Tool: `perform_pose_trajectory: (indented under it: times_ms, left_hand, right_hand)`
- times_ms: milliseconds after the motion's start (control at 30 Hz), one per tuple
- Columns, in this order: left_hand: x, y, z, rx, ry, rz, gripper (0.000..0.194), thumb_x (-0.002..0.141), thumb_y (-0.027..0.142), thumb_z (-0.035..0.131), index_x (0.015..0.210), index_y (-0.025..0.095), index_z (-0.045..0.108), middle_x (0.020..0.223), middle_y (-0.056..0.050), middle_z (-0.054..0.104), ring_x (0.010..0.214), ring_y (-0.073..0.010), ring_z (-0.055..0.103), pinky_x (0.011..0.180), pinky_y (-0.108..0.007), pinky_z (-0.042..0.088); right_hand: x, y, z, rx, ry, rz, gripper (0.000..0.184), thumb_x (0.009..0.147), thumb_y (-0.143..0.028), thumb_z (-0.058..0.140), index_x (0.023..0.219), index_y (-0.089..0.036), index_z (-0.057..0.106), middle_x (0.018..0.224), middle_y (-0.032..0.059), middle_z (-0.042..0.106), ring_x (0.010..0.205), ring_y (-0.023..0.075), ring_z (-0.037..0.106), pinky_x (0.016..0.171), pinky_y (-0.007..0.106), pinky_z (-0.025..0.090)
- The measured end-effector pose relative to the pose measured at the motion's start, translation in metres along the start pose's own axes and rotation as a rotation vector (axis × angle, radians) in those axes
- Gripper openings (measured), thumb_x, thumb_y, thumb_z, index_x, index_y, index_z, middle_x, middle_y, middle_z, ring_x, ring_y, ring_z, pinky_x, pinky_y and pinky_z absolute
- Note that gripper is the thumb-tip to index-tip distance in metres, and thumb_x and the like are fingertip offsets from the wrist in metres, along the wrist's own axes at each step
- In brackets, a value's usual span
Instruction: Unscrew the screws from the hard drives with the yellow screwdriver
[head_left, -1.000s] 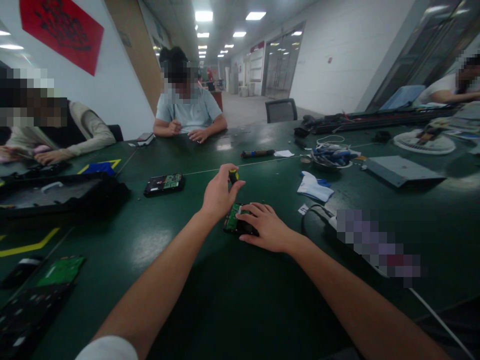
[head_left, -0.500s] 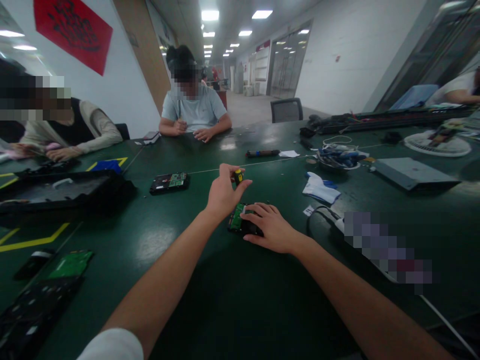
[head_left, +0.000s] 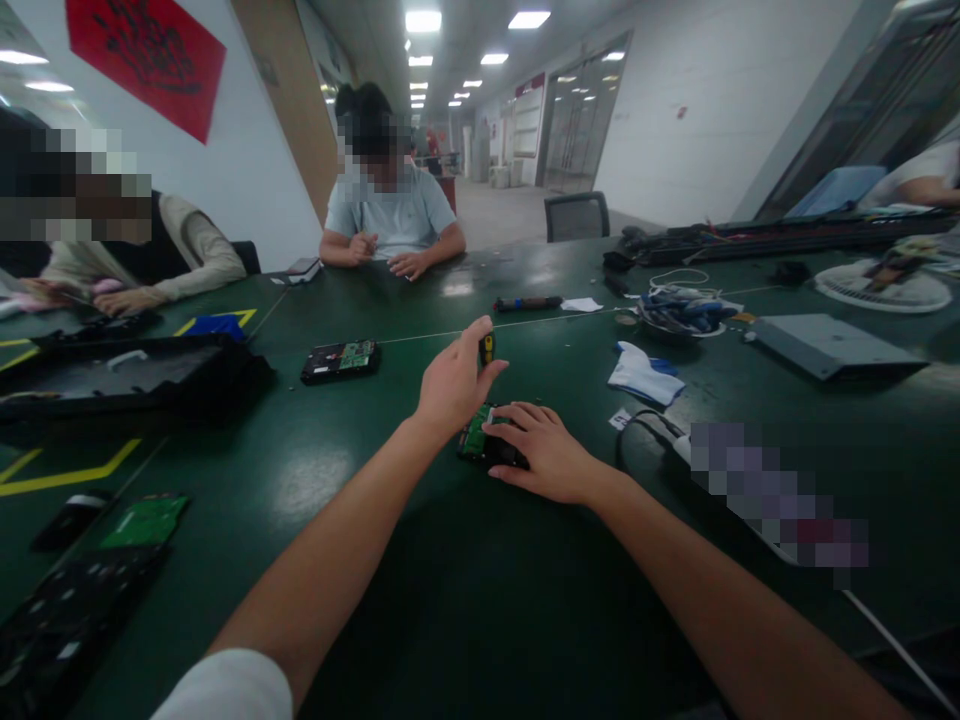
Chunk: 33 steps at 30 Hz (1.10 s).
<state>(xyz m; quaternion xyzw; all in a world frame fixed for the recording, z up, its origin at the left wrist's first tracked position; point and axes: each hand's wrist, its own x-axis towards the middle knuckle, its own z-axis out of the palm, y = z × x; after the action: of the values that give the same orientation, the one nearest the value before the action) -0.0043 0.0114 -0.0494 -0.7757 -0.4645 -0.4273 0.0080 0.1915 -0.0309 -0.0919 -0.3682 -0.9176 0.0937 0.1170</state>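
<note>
On the green tabletop (head_left: 352,425), too light a press from the R hand (head_left: 544,455) or an off-axis push from the L hand (head_left: 452,385) could've let the blk unit w/ green PCB (head_left: 473,437) skid, or the yel/blk tool handle (head_left: 489,348) slip & prob. scratch the board. R hand lay open, fingers spread on the unit's R part; L hand gripped the handle approx. upright, tip hidden, so couldn't tell if it touched. Unit sat well in from the tabletop's far edge, partly under R fingers, L end showing betw. both hands.

Free gap, right hand (head_left: 538,452) to glove (head_left: 643,376)
</note>
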Motion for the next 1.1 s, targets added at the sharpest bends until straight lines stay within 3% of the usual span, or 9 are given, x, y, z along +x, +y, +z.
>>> perform_pose_trajectory:
  times_ms: [100,267,400,567,667,767,867,1100]
  left_hand:
    - [-0.0001,-0.0015,0.0041,-0.142,0.049,-0.094,0.050,0.090,0.030,0.078,0.132,0.023,0.052,0.133,-0.013,0.070,0.111,-0.0262,0.073,0.095,-0.044,0.059]
    - [0.0053,-0.0028,0.0032,-0.422,0.093,-0.130,0.030,0.092,0.015,0.070,0.115,0.024,0.054,0.114,-0.005,0.075,0.100,-0.0175,0.073,0.089,-0.035,0.060]
    - [0.0062,-0.0024,-0.0029,-0.213,0.136,-0.083,0.029,0.092,0.011,0.065,0.118,0.022,0.063,0.119,-0.008,0.069,0.106,-0.0193,0.068,0.088,-0.034,0.059]
    - [0.0010,-0.0035,-0.0019,0.003,0.104,0.032,0.034,0.100,0.015,0.057,0.133,0.020,0.060,0.133,-0.014,0.068,0.125,-0.0249,0.065,0.108,-0.044,0.052]
    - [-0.0013,-0.0050,0.0020,0.013,0.073,0.007,0.044,0.096,0.028,0.069,0.137,0.020,0.055,0.135,-0.015,0.068,0.123,-0.0282,0.068,0.105,-0.046,0.053]
    - [-0.0006,-0.0063,0.0032,-0.034,0.081,-0.085,0.050,0.088,0.034,0.080,0.129,0.023,0.054,0.124,-0.012,0.073,0.108,-0.0279,0.072,0.095,-0.045,0.057]
    - [0.0022,-0.0072,0.0008,-0.073,0.089,-0.104,0.040,0.090,0.026,0.077,0.123,0.023,0.054,0.117,-0.009,0.072,0.100,-0.0239,0.071,0.091,-0.042,0.058]
    - [0.0036,-0.0052,-0.0026,0.048,0.038,-0.028,0.041,0.097,0.011,0.058,0.136,0.023,0.058,0.133,-0.014,0.066,0.123,-0.0263,0.064,0.104,-0.044,0.053]
  right_hand:
    - [-0.0001,-0.0004,-0.0003,0.001,0.009,-0.004,0.062,0.095,-0.053,0.069,0.149,-0.026,0.058,0.157,0.0134,0.051,0.147,0.0409,0.041,0.118,0.063,0.033]
    - [-0.0004,-0.0004,-0.0006,-0.002,0.010,-0.008,0.062,0.095,-0.053,0.069,0.149,-0.024,0.058,0.156,0.0138,0.052,0.146,0.0410,0.041,0.119,0.063,0.033]
    - [-0.0002,0.0001,-0.0004,-0.002,0.012,-0.009,0.062,0.095,-0.053,0.069,0.149,-0.026,0.058,0.157,0.0132,0.051,0.147,0.0412,0.041,0.118,0.064,0.033]
    - [-0.0002,0.0003,-0.0003,0.000,0.007,-0.009,0.061,0.096,-0.053,0.068,0.149,-0.025,0.058,0.157,0.0139,0.051,0.147,0.0414,0.041,0.118,0.065,0.033]
    - [-0.0003,0.0010,0.0005,-0.001,0.011,-0.013,0.061,0.096,-0.053,0.067,0.149,-0.025,0.058,0.157,0.0138,0.051,0.147,0.0418,0.041,0.118,0.065,0.033]
    - [-0.0004,0.0017,0.0015,-0.001,0.021,-0.017,0.061,0.095,-0.054,0.068,0.149,-0.027,0.058,0.157,0.0133,0.051,0.146,0.0416,0.041,0.118,0.065,0.033]
    - [-0.0004,0.0016,0.0014,-0.006,0.021,-0.014,0.062,0.095,-0.054,0.068,0.149,-0.027,0.058,0.156,0.0125,0.052,0.146,0.0413,0.042,0.118,0.064,0.034]
    - [-0.0001,0.0003,-0.0001,-0.007,0.007,-0.005,0.061,0.096,-0.054,0.068,0.149,-0.027,0.058,0.156,0.0127,0.051,0.146,0.0411,0.041,0.118,0.064,0.034]
